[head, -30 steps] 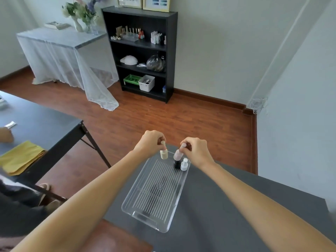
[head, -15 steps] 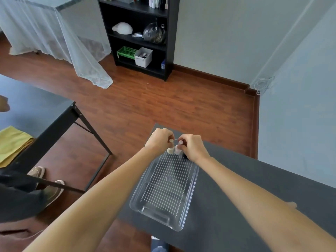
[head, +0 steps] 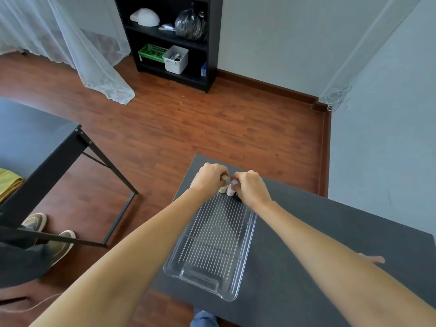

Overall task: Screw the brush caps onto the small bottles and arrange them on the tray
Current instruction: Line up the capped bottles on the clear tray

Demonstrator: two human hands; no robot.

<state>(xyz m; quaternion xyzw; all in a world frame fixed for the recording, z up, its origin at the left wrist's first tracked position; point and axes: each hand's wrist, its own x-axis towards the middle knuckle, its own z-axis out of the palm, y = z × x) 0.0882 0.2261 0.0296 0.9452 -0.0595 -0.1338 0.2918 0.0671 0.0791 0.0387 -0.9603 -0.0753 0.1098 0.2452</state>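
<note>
A clear ribbed plastic tray (head: 212,263) lies on the dark grey table (head: 295,232). At its far end two small bottles stand side by side: a cream bottle (head: 222,189) and a pink bottle (head: 230,191). My left hand (head: 208,178) pinches the cap of the cream bottle from above. My right hand (head: 250,187) grips the cap of the pink bottle. Behind my right hand a dark bottle (head: 237,197) barely shows; the rest there is hidden.
The table's far edge lies just past my hands, with wooden floor beyond. A second dark table (head: 35,142) stands at the left with a person's shoes (head: 47,234) beside it. A black bookshelf (head: 169,36) stands against the far wall.
The view has tilted down and the hands have drawn together. Both bottles, held apart above the tray's end a second ago, now stand touching at its far edge.
</note>
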